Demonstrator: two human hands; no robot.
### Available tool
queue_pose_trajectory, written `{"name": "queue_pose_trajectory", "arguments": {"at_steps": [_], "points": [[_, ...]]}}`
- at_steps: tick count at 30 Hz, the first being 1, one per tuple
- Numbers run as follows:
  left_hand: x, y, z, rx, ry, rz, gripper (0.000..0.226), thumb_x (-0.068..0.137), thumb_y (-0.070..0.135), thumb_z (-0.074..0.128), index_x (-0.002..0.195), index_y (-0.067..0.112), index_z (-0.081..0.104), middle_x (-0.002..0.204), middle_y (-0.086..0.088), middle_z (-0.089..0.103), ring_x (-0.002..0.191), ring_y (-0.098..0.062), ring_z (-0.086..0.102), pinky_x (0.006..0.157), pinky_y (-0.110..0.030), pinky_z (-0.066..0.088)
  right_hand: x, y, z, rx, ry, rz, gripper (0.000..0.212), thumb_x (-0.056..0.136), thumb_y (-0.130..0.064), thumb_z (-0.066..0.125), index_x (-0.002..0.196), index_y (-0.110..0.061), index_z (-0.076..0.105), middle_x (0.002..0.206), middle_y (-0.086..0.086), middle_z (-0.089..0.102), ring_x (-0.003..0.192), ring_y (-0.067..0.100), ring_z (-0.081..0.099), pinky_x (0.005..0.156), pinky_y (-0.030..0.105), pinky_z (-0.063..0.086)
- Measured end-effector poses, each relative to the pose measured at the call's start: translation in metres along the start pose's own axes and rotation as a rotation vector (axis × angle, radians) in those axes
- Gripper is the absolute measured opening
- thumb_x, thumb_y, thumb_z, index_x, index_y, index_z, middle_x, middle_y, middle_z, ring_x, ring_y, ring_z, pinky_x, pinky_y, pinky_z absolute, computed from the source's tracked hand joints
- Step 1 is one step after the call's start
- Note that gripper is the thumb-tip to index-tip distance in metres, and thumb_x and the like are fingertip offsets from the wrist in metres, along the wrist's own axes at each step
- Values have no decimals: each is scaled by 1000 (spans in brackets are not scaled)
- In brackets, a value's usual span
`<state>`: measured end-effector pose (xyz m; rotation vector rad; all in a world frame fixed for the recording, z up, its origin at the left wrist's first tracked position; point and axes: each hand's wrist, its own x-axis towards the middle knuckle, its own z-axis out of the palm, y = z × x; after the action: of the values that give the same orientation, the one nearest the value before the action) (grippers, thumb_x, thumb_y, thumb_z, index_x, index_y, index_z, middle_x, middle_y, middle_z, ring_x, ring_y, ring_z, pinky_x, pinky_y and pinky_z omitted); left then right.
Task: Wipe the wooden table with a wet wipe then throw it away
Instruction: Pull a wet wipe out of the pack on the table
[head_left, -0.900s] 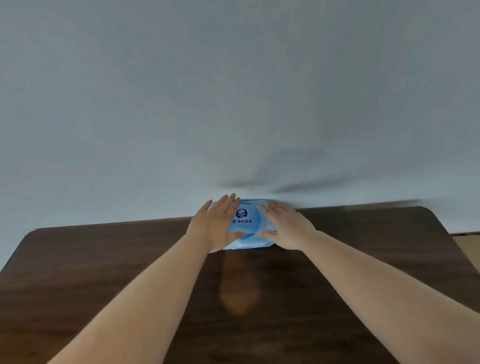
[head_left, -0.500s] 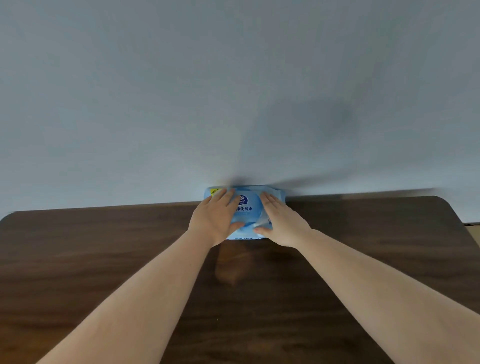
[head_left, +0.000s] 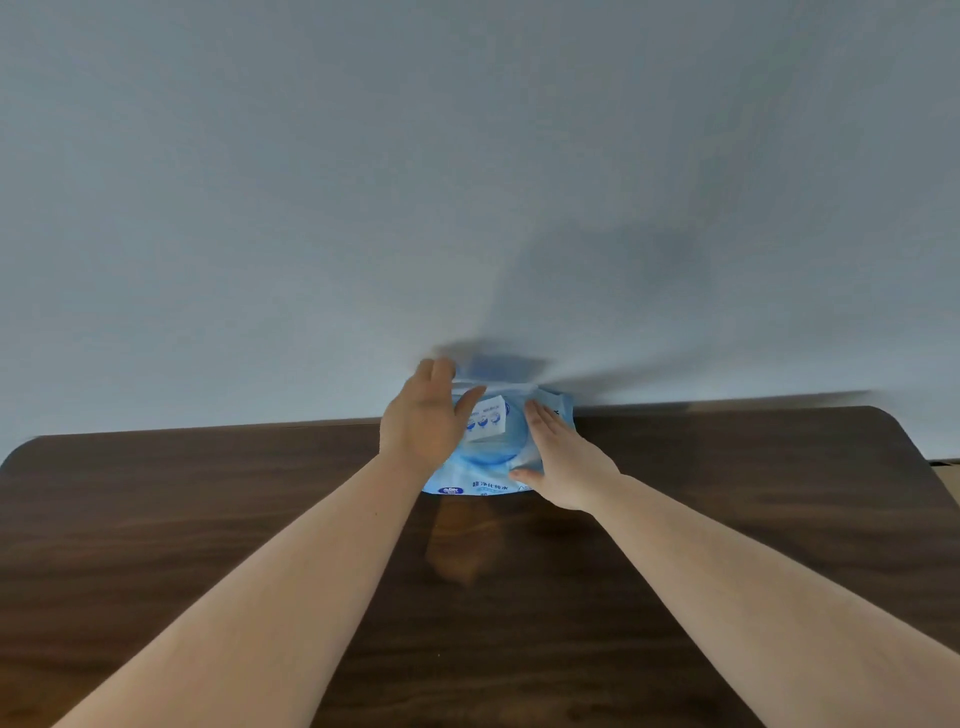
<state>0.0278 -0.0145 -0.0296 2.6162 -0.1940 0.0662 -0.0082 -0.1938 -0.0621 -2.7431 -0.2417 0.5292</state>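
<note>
A light blue wet wipe pack (head_left: 485, 464) stands at the far edge of the dark wooden table (head_left: 208, 499), leaning against the wall. Its white flap label (head_left: 487, 420) is lifted off the front. My left hand (head_left: 421, 423) grips the pack's left side, with the fingers curled over its top edge and the thumb beside the flap. My right hand (head_left: 563, 462) lies flat against the pack's right side, fingers straight and thumb out near the lower edge. No loose wipe shows.
A plain grey-blue wall (head_left: 467, 182) rises directly behind the table's far edge. The table has rounded far corners at left and right. A strip of lighter floor (head_left: 948, 475) shows past the right edge.
The pack has tipped up from lying flat, so its face now points toward me. My left hand has moved over its top edge. The flap label has lifted.
</note>
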Motion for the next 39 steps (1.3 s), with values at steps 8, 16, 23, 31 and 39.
{"name": "queue_pose_trajectory", "arguments": {"at_steps": [8, 16, 23, 31, 39], "points": [[-12, 6, 8, -82, -99, -87, 56, 80, 54, 66, 122, 19, 52, 121, 2, 59, 109, -20, 56, 81, -30, 44, 0, -2, -4, -9, -45, 5, 86, 92, -40, 55, 152, -14, -1, 161, 2, 1, 148, 17, 6, 116, 38, 22], [-17, 7, 15, -68, 17, -61, 11, 89, 15, 52, 81, 15, 44, 82, 0, 49, 73, -24, 51, 59, -28, 34, 4, -23, -11, 44, 227, 85, 44, 94, -30, 47, 137, -22, 45, 139, 5, 45, 121, 25, 48, 96, 38, 42], [-17, -16, -1, -105, -40, -170, 20, 91, 22, 50, 76, 10, 53, 79, -3, 57, 74, -22, 49, 63, -29, 36, 24, -38, -5, 76, 209, 39, 34, 93, -36, 52, 125, -23, 57, 117, 7, 57, 115, 26, 50, 90, 37, 43], [-21, -27, -5, -77, -77, -211, 29, 94, 26, 47, 68, 16, 41, 71, -3, 53, 72, -23, 49, 60, -31, 35, 34, -45, 1, 84, 277, 28, 16, 93, -15, 52, 77, -16, 51, 87, 2, 48, 89, 27, 52, 66, 30, 34], [-22, -22, -13, 63, -140, -316, 19, 96, 34, 45, 98, 17, 54, 101, -2, 59, 89, -21, 54, 67, -32, 42, 10, -58, -34, 639, 460, 123, 15, 91, -11, 53, 78, -15, 50, 80, 3, 58, 75, 20, 55, 64, 28, 39]]}}
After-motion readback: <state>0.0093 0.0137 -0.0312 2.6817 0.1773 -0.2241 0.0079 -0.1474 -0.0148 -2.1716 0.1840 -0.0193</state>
